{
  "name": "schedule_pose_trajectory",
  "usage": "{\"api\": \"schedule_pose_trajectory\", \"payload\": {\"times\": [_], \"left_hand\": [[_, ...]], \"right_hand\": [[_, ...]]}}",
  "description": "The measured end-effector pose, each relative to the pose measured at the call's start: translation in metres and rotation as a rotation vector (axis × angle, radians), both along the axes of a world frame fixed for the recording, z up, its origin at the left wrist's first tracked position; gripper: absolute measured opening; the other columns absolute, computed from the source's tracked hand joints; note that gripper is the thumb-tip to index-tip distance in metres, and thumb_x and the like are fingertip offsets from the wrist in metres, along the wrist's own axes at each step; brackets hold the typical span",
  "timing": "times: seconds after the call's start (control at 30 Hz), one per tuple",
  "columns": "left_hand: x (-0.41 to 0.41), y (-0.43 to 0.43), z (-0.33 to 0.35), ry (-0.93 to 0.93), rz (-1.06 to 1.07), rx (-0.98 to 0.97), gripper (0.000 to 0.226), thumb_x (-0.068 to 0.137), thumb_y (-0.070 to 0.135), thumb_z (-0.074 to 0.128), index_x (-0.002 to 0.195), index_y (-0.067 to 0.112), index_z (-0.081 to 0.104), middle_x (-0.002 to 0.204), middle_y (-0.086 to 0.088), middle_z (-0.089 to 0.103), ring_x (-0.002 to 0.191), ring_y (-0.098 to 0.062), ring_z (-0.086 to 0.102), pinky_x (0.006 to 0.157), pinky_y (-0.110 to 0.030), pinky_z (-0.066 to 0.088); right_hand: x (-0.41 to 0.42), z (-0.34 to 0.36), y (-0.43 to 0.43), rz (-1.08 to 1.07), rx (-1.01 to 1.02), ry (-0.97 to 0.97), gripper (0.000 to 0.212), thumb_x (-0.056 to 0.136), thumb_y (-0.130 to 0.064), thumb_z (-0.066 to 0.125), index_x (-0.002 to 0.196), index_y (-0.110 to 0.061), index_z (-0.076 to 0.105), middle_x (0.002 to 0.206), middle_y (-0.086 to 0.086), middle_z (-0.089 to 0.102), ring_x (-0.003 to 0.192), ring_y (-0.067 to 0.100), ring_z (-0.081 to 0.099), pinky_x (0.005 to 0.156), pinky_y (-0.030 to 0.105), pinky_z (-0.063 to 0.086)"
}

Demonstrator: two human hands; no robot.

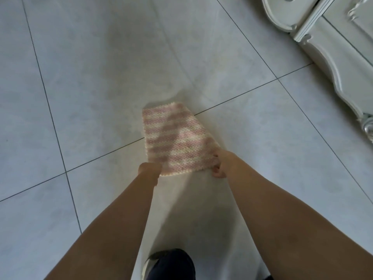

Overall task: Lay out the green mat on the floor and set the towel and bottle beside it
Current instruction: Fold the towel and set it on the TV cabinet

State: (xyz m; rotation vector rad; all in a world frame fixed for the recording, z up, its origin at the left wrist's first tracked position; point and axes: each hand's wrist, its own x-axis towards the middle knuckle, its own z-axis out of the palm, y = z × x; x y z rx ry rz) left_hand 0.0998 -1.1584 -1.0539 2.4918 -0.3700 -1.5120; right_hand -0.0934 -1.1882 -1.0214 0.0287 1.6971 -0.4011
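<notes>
towel: pink-and-cream striped, frame centre, over grey tiled floor | left hand: grips near-left corner | right hand: pinches near-right corner | white cabinet: upper right | dark shoe: bottom centre

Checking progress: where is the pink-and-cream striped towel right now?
Head view, centre: the pink-and-cream striped knitted towel is spread over a grout line of the grey tiled floor, its near corners held by the left hand and right hand.
</notes>
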Motion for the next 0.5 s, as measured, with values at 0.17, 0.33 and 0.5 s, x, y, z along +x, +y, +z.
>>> {"api": "schedule_pose_trajectory", "payload": {"times": [0.17, 0.33, 0.5], "left_hand": [[0.002, -0.016, 0.017, 0.046, 0.16, -0.105, 0.017, 0.077, -0.001, 0.042, 0.091, -0.002, 0.051, 0.065, -0.013, 0.047, 0.048, -0.021, 0.045, 0.045, -0.022, 0.037], [0.012, -0.033, 0.058, 0.011, 0.19, -0.212, 0.016, 0.079, 0.001, 0.04, 0.092, 0.003, 0.049, 0.061, -0.011, 0.046, 0.04, -0.019, 0.04, 0.036, -0.011, 0.031], [0.022, -0.055, 0.108, 0.082, 0.254, -0.404, 0.01, 0.082, -0.004, 0.039, 0.088, 0.0, 0.046, 0.061, -0.015, 0.052, 0.028, -0.016, 0.049, 0.037, -0.014, 0.035]], "right_hand": [[0.01, -0.008, -0.002, -0.171, -0.008, -0.054, 0.036, 0.086, -0.017, 0.062, 0.057, -0.016, 0.04, 0.042, -0.001, 0.035, 0.034, 0.012, 0.032, 0.033, 0.009, 0.033], [0.029, 0.011, -0.005, -0.119, -0.1, -0.03, 0.027, 0.093, -0.011, 0.044, 0.066, -0.013, 0.045, 0.052, 0.004, 0.05, 0.04, 0.016, 0.048, 0.033, 0.018, 0.039], [0.033, 0.043, -0.027, 0.053, -0.14, 0.069, 0.009, 0.094, -0.014, 0.043, 0.101, -0.009, 0.047, 0.082, 0.013, 0.047, 0.075, 0.026, 0.057, 0.07, 0.041, 0.048]]}}
